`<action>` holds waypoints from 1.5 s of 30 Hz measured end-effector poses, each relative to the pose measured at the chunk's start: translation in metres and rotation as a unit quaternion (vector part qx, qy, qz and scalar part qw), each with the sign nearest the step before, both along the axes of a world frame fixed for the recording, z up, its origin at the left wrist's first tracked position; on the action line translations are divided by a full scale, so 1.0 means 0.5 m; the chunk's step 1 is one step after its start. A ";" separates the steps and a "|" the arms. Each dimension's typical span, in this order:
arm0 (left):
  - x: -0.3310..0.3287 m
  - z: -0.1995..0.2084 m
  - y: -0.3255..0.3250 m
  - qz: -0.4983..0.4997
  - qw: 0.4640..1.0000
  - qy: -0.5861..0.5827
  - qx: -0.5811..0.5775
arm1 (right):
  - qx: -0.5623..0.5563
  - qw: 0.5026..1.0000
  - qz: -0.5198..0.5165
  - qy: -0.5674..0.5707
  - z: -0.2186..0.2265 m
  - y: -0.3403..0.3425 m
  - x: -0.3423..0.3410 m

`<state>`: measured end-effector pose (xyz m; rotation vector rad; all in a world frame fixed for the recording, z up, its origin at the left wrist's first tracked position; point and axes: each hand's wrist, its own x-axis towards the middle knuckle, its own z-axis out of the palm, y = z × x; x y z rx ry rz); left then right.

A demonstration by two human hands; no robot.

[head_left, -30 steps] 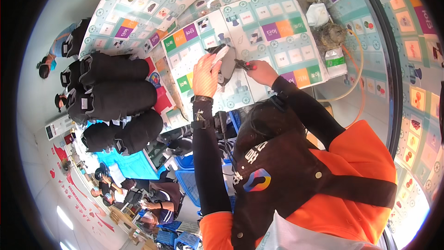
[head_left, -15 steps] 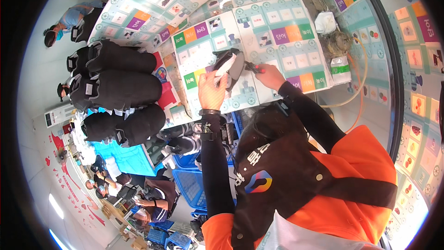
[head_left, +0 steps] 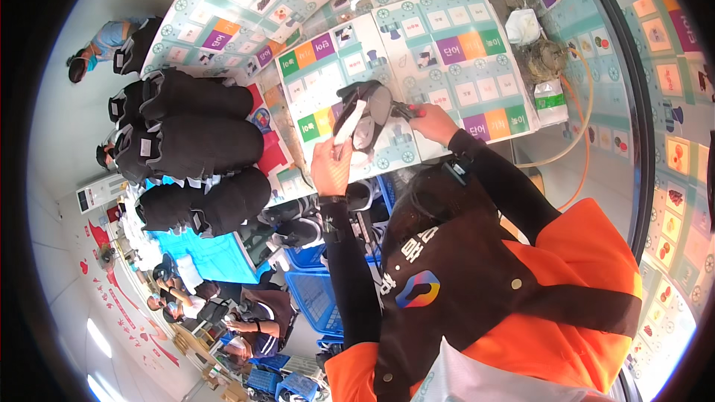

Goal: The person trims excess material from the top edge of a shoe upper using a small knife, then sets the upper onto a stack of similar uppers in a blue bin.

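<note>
A dark shoe with a grey and white sole [head_left: 378, 106] is tilted over the patterned table sheet. My left hand [head_left: 331, 167] is closed on its near end, fingers pinched at the white part. From the right, my right hand [head_left: 436, 123] is closed round a small black hand tool with red on its handle [head_left: 405, 110]. The tool's front end is beside the shoe's sole; its exact kind is too small to make out, and I cannot tell whether it touches.
Black shoes [head_left: 201, 138] are stacked left of the table sheet [head_left: 462, 82]. At the right edge lie a crumpled white wrapper [head_left: 523, 27], a green-and-white packet [head_left: 550, 104] and hoses [head_left: 585, 130]. Blue crates [head_left: 313, 301] stand below. Other people [head_left: 253, 320] are at lower left.
My left hand has shifted slightly left and down along the shoe, and the shoe has turned to show more of its white part. My right hand still holds the tool beside it.
</note>
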<state>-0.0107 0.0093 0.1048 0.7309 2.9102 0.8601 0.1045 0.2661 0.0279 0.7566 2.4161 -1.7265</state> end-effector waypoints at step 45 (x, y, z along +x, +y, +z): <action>0.048 -0.059 -0.083 0.053 0.994 -0.078 0.048 | -0.101 0.988 0.101 -0.052 -0.006 -0.059 -0.005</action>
